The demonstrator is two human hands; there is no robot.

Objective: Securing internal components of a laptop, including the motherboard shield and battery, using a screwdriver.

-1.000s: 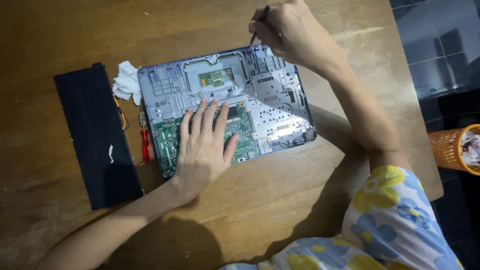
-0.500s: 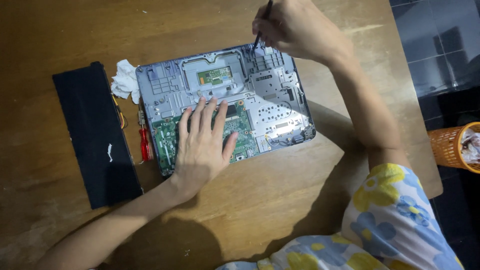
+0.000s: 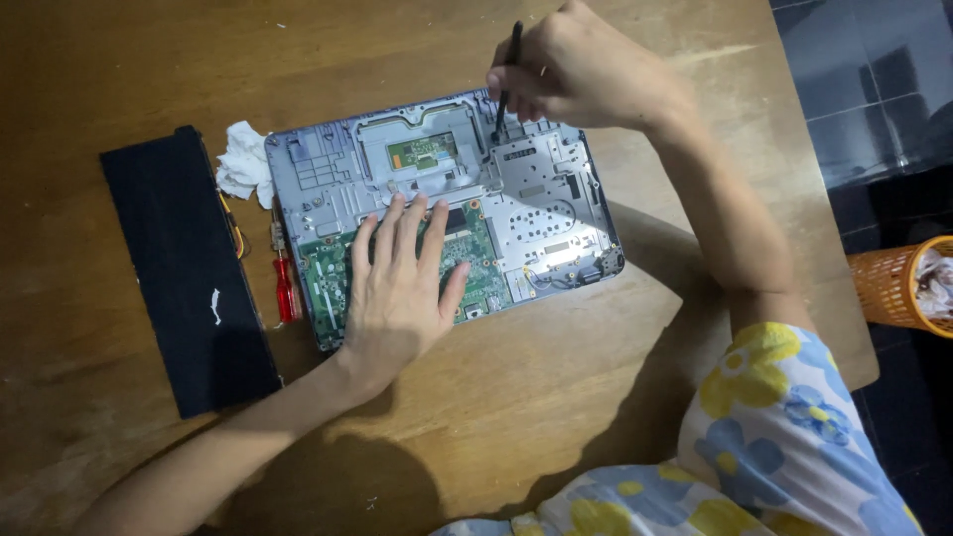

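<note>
1. Change since the earlier frames: my right hand (image 3: 586, 69) has lifted slightly toward the far edge of the opened laptop chassis (image 3: 442, 208); the black screwdriver (image 3: 508, 69) now stands more upright. My left hand (image 3: 397, 283) has not shifted.
2. Right hand: fingers closed round the screwdriver's shaft, tip down at the chassis's far right area, beside the touchpad bay.
3. Left hand: flat and spread, palm down on the green circuit board (image 3: 338, 278), gripping nothing, pinning the chassis.
4. Chassis: lies mid wooden table (image 3: 556, 397), inner side up.
5. Step in hand, as I judge it: working a screw at the far edge. Next calls for steady downward pressure and a seated tip.
6. Nearby: black panel (image 3: 189, 268) left, red-handled screwdriver (image 3: 286, 288) between, crumpled white tissue (image 3: 243, 161), orange basket (image 3: 903, 283).
</note>
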